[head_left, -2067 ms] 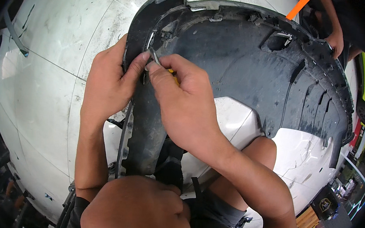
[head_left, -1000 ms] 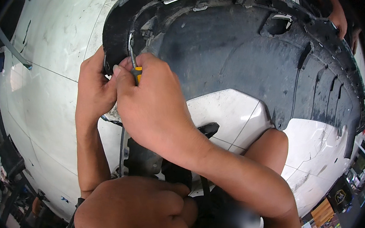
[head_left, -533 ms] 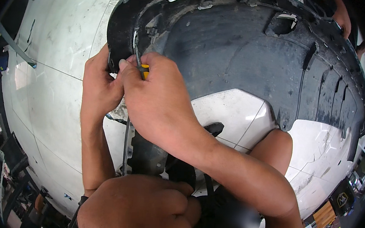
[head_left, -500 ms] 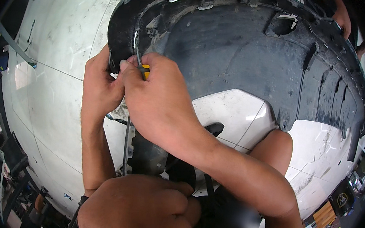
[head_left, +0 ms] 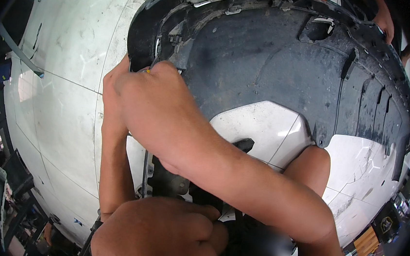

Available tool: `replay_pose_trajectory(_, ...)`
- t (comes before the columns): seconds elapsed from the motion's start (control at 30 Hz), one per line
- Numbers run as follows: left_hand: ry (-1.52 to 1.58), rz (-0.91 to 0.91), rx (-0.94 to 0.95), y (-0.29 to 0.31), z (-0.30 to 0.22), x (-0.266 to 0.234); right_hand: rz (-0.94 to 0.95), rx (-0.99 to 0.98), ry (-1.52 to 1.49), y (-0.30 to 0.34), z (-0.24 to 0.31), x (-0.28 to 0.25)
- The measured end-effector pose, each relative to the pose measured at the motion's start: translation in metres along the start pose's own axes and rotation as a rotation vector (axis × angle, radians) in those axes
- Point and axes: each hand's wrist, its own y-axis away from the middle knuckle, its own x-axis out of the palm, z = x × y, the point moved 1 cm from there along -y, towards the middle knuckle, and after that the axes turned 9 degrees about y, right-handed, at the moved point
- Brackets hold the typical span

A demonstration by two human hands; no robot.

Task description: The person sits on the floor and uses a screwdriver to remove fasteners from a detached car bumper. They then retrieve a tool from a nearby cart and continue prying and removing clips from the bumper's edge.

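Nearest, a bent knee (head_left: 156,236) fills the lower frame. Above it the right hand (head_left: 158,109) is clenched around a yellow-handled tool (head_left: 147,70) — barely visible — at the left edge of the black bumper (head_left: 279,61). The left hand (head_left: 112,95) presses alongside, its fingers hidden, over white floor tiles (head_left: 62,91).

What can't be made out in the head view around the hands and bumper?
- Tool tip: hidden behind the right hand; only a yellow speck shows.
- Left hand: mostly covered by the right hand; grip unclear.
- Bumper lower left: hidden by the knee and forearm.
- Another person's hand: cut by the top edge.
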Motion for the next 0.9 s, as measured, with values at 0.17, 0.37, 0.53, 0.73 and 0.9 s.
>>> replay_pose_trajectory(0.17,0.033,-0.054,0.083,0.005,0.007,0.006,-0.075,-0.111,0.085,0.014,-0.015,-0.007)
replay_pose_trajectory(0.37,0.059,-0.069,0.121,0.005,0.012,0.007,-0.077,-0.183,0.158,0.011,-0.027,-0.016)
replay_pose_trajectory(0.53,0.108,-0.084,0.144,0.008,0.019,0.009,-0.091,-0.201,0.256,0.014,-0.024,-0.018)
replay_pose_trajectory(0.73,0.066,-0.089,0.064,0.008,0.010,0.010,-0.242,-0.238,0.227,0.012,-0.028,-0.006)
replay_pose_trajectory(0.9,0.166,-0.074,-0.074,0.008,-0.007,0.004,-0.024,0.007,-0.732,0.013,-0.012,0.017)
